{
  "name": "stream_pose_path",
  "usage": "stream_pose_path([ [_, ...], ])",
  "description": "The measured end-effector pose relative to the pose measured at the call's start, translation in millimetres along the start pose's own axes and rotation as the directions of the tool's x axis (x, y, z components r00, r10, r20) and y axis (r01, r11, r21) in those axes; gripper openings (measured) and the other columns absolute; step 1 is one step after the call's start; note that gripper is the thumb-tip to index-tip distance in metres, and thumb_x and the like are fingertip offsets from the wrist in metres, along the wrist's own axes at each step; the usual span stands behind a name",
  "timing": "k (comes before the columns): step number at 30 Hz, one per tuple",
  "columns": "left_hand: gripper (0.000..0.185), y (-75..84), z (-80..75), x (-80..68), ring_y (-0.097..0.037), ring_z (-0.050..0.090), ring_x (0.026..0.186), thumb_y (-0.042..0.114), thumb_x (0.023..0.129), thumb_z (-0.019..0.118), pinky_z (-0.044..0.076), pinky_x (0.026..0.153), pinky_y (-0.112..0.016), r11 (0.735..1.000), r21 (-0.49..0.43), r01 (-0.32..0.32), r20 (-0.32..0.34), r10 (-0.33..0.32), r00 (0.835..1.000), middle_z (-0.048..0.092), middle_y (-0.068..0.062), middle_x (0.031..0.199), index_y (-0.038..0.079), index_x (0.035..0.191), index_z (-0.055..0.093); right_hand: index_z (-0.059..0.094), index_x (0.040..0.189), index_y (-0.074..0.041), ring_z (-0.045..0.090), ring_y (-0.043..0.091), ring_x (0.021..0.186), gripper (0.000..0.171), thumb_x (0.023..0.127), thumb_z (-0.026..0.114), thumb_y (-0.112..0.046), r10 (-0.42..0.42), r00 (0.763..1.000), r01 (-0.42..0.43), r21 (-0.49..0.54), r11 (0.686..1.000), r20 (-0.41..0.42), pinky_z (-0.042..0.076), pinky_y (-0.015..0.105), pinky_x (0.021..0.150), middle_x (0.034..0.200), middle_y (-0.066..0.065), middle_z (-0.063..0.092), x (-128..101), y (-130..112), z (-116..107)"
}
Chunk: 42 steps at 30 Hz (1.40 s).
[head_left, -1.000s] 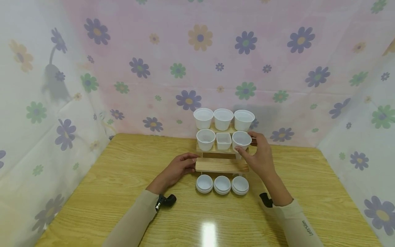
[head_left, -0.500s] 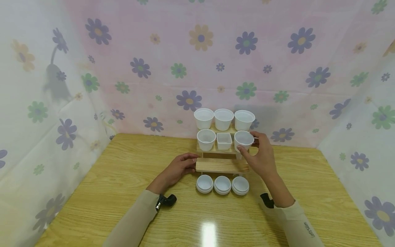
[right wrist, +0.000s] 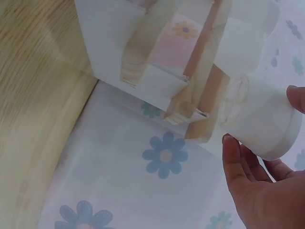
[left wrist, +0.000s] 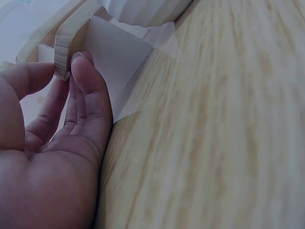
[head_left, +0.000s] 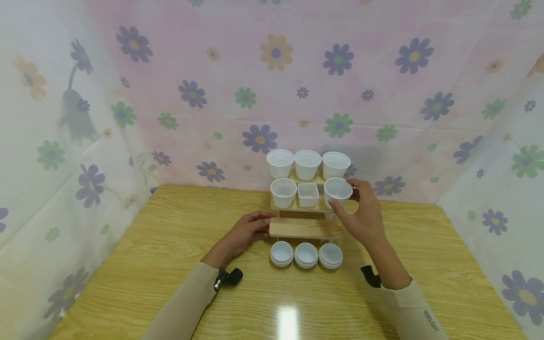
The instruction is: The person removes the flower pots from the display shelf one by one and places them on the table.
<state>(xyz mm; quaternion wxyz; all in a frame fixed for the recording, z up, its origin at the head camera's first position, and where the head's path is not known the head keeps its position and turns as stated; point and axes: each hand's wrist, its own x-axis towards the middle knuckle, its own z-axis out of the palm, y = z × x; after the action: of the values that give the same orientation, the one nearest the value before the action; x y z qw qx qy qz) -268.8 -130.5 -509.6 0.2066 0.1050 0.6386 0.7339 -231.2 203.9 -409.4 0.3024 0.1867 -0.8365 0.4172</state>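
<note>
A small stepped wooden shelf stands at the back of the table. My right hand grips a white cup at the right end of the middle step, lifted a little off the wood; the right wrist view shows the cup tilted between fingers and thumb. My left hand holds the left end of the lowest plank, thumb and fingers pinching it. Another white cup and a square white dish sit on the middle step.
Three white cups line the top step. Three shallow white lids or dishes lie on the wooden table in front of the shelf. Floral cloth walls close in the back and both sides.
My right hand has raised the right-hand cup slightly up and to the right off the middle step. The left hand has stayed on the plank.
</note>
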Motion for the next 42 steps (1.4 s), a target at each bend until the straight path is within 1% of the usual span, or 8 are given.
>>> stream_pose_path([
  [6,0.033,0.4,0.6,-0.4,-0.016,0.066,0.096,0.015,0.111,0.055,0.058,0.082,-0.026,1.0,0.002,-0.002,-0.007,0.002,1.0,0.069,-0.005,0.119,-0.002,0.139,0.061,0.052,0.139,0.01,0.066,0.037,0.107,0.068,0.084,0.09,-0.004,-0.002,1.0,0.002,-0.007,1.0,0.019,0.054,0.026,0.093,0.126,0.024,0.059,0.2,-7.1,-3.7],
  [11,0.036,1.7,0.1,-1.3,-0.015,0.066,0.096,0.016,0.111,0.055,0.057,0.082,-0.025,1.0,0.009,-0.008,0.004,0.008,1.0,0.069,-0.004,0.119,-0.005,0.141,0.059,0.051,0.14,0.009,0.066,0.036,0.108,0.068,0.085,0.089,-0.004,-0.011,0.999,0.011,0.001,1.0,0.051,0.046,0.009,0.093,0.128,0.023,0.058,-0.2,-13.4,-7.9],
  [14,0.037,2.5,0.5,-1.9,-0.015,0.066,0.096,0.017,0.111,0.055,0.057,0.082,-0.025,1.0,0.01,-0.008,0.01,0.008,1.0,0.069,-0.004,0.119,-0.005,0.141,0.058,0.05,0.14,0.008,0.066,0.036,0.108,0.068,0.086,0.088,-0.004,-0.015,0.997,0.015,-0.002,1.0,0.077,0.045,0.006,0.093,0.129,0.022,0.058,-0.5,-17.4,-11.6],
  [17,0.037,2.3,0.4,-1.8,-0.015,0.066,0.096,0.017,0.111,0.055,0.057,0.082,-0.025,1.0,0.009,-0.007,0.013,0.007,1.0,0.069,-0.004,0.119,-0.004,0.141,0.058,0.051,0.141,0.007,0.066,0.035,0.109,0.068,0.085,0.088,-0.004,-0.007,0.995,0.009,-0.017,1.0,0.099,0.051,0.013,0.093,0.129,0.021,0.058,-0.7,-20.8,-14.7],
  [20,0.035,1.3,0.0,-1.2,-0.015,0.066,0.095,0.017,0.111,0.055,0.057,0.082,-0.025,1.0,0.0,-0.003,0.008,0.003,1.0,0.069,-0.005,0.119,-0.003,0.14,0.06,0.051,0.141,0.006,0.066,0.035,0.11,0.068,0.084,0.088,-0.003,0.002,0.993,0.002,-0.029,1.0,0.116,0.059,0.03,0.092,0.129,0.02,0.058,-0.7,-24.8,-17.2],
  [22,0.033,1.2,0.1,-1.2,-0.015,0.066,0.095,0.016,0.111,0.056,0.058,0.082,-0.025,1.0,-0.008,0.002,0.002,-0.002,1.0,0.069,-0.006,0.118,-0.002,0.139,0.061,0.052,0.141,0.007,0.066,0.037,0.11,0.068,0.084,0.088,-0.002,0.002,0.992,0.002,-0.035,0.999,0.13,0.06,0.043,0.092,0.129,0.021,0.059,-0.8,-27.6,-18.5],
  [25,0.033,1.8,0.6,-1.6,-0.015,0.066,0.096,0.016,0.111,0.056,0.058,0.082,-0.025,1.0,-0.011,0.005,-0.001,-0.005,1.0,0.069,-0.006,0.118,-0.002,0.139,0.061,0.051,0.142,0.007,0.066,0.039,0.11,0.068,0.084,0.087,-0.001,0.004,0.989,0.002,-0.045,0.999,0.149,0.059,0.054,0.091,0.129,0.023,0.058,-1.4,-31.0,-20.2],
  [42,0.036,2.8,0.8,-2.1,-0.016,0.068,0.099,0.017,0.111,0.057,0.058,0.084,-0.026,1.0,-0.015,0.011,0.005,-0.011,1.0,0.07,-0.007,0.122,-0.002,0.141,0.061,0.051,0.143,0.007,0.064,0.038,0.109,0.066,0.087,0.085,-0.005,0.026,0.982,-0.016,-0.057,0.998,0.185,0.06,0.055,0.089,0.128,0.022,0.057,-7.0,-24.6,-21.2],
])
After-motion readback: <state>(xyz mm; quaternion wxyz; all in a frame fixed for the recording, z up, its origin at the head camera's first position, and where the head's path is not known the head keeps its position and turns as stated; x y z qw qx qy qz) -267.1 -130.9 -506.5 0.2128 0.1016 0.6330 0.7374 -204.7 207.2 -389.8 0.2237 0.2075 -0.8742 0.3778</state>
